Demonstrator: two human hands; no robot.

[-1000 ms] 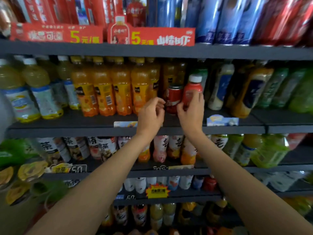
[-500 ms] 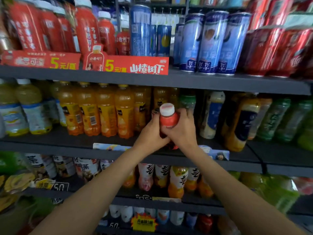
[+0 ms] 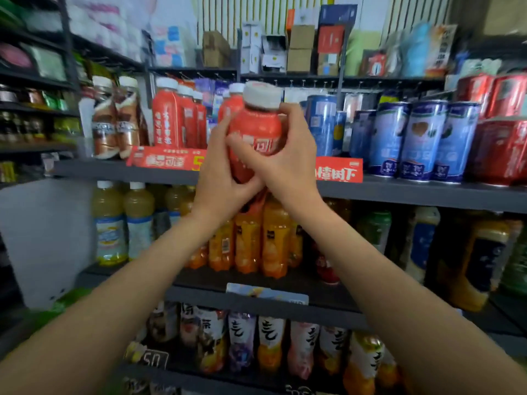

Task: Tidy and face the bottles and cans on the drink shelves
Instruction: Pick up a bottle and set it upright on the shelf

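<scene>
Both hands were wrapped around a red bottle (image 3: 254, 129) with a white cap, held upright in the air in front of the upper drink shelf (image 3: 399, 192). The left hand (image 3: 221, 178) gripped its lower left side with the fingers curled up along the label, while the right hand (image 3: 288, 158) clasped it from the right, thumb across the front and fingers curled over the shoulder. Behind the bottle, on that shelf, stood matching red bottles (image 3: 174, 118) to the left, with two brown bottles (image 3: 117, 121) further left. To the right stood blue cans (image 3: 413, 141) and, beyond them, red cans (image 3: 502, 126). A red price strip (image 3: 165, 162) ran along the shelf edge. On the shelf below, orange juice bottles (image 3: 271, 240) stood beneath the hands, pale yellow bottles (image 3: 122, 220) to their left.
</scene>
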